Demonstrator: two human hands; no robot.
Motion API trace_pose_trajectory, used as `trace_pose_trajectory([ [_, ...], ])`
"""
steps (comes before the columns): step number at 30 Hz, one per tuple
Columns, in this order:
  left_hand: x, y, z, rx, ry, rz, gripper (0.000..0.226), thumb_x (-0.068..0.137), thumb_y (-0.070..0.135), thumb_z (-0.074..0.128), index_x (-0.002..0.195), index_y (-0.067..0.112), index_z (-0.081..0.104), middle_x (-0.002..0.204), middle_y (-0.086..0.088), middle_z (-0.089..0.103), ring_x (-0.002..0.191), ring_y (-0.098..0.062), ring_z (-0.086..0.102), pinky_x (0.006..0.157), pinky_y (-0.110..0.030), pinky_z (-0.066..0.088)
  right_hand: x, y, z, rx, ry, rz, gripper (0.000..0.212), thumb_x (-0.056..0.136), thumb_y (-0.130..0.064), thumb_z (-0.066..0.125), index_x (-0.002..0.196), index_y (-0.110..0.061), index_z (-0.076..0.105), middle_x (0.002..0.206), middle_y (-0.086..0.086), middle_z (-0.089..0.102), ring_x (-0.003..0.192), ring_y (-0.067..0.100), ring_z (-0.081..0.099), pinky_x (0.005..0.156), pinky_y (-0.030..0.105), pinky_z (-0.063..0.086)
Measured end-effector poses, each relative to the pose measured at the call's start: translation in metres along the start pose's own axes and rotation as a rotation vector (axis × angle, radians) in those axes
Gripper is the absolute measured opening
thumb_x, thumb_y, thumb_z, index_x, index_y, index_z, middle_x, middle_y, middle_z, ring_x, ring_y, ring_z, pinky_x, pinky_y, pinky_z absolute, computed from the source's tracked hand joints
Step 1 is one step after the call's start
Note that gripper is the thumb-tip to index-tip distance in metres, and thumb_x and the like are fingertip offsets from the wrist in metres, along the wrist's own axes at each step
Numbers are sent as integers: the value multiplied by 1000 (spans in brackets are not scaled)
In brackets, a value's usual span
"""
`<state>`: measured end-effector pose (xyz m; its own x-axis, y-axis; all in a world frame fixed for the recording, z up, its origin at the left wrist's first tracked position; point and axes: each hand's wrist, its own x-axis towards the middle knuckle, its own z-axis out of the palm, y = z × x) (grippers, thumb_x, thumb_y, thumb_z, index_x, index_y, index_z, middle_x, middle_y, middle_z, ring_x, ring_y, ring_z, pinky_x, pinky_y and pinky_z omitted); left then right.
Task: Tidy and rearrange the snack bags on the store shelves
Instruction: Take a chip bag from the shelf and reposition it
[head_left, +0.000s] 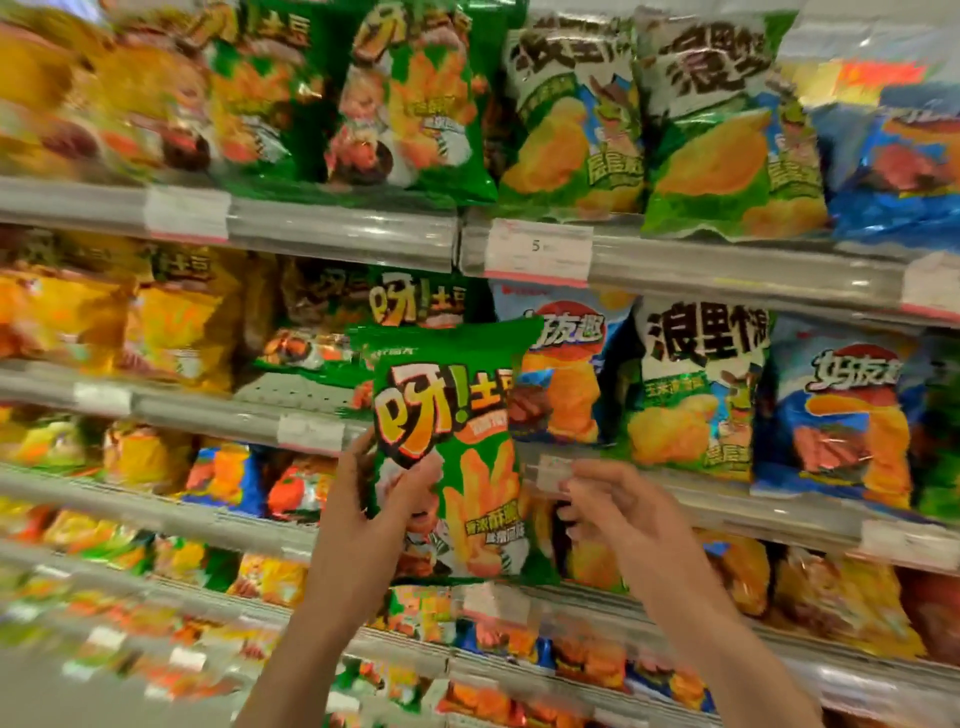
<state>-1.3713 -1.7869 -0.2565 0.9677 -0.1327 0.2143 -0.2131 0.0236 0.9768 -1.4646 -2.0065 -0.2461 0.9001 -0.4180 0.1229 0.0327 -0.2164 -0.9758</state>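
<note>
Head view, snack aisle: we hold one green snack bag (452, 452) upright in front of the second shelf rail (218, 413), level with a bare patch of shelf (291, 387) just left of the bag's top edge. Our left hand (363, 499) pinches the bag's lower left side, thumb across the printed front. Our right hand (613, 512) sits just right of the bag with fingers loosely curled near a price tag (553, 470); we cannot tell whether it touches bag or tag.

Biggest risk, we judge: a one-sided pinch lets the puffy bag swing or slip as it goes toward the gap. Lesser risk: its corner nudges the blue chip bag (561, 374) right of the gap. Smallest: the right hand dislodges the tag.

Counted: four shelf rails clearly seen, two hands, one bag held.
</note>
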Motion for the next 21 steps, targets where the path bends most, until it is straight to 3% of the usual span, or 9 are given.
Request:
trace_pose_trajectory([
  [4,26,-1,-42,47,128,35,72,66,75,68,131,45,57,120,11,70,109,-14,68,90,-49,58,29,-2,12,11,20,-68,10,94,-33,67,102,-30,72,95,-4,76,91,18,74,84,37,59],
  [7,50,6,-68,70,195,72,63,71,70,69,127,46,59,118,11,72,107,-18,71,88,-51,59,53,-7,22,-47,49,-140,9,97,-23,67,105,-26,71,95,-6,75,93,13,71,84,36,59],
  [11,87,10,-93,150,263,124,53,86,59,67,133,39,58,120,8,71,108,-18,70,87,-49,60,83,-11,27,-269,174,-302,14,96,-31,66,110,-29,65,99,-16,68,91,1,65,84,32,57],
  [13,105,7,-100,183,287,156,47,92,53,67,135,35,57,119,8,70,108,-17,69,85,-43,58,94,-11,28,-482,244,-427,25,95,-34,65,118,-25,63,106,-9,64,95,9,62,84,36,57],
  [16,131,2,-108,239,262,167,44,95,52,66,134,33,58,112,14,67,103,-9,66,81,-38,56,107,-9,34,-792,340,-581,42,92,-32,69,128,-12,63,121,8,60,113,23,52,97,41,48],
  [19,155,-1,-114,233,210,159,47,88,64,62,124,34,62,97,15,66,90,-10,63,77,-38,51,116,-4,48,-925,425,-723,45,87,-28,77,126,-7,66,127,17,56,116,32,49,95,49,46],
  [21,170,-3,-120,232,167,161,41,94,59,60,125,32,62,104,13,69,96,-9,65,83,-39,52,123,0,58,-981,461,-750,42,90,-27,73,127,-8,66,131,20,54,117,38,50,94,54,45],
])
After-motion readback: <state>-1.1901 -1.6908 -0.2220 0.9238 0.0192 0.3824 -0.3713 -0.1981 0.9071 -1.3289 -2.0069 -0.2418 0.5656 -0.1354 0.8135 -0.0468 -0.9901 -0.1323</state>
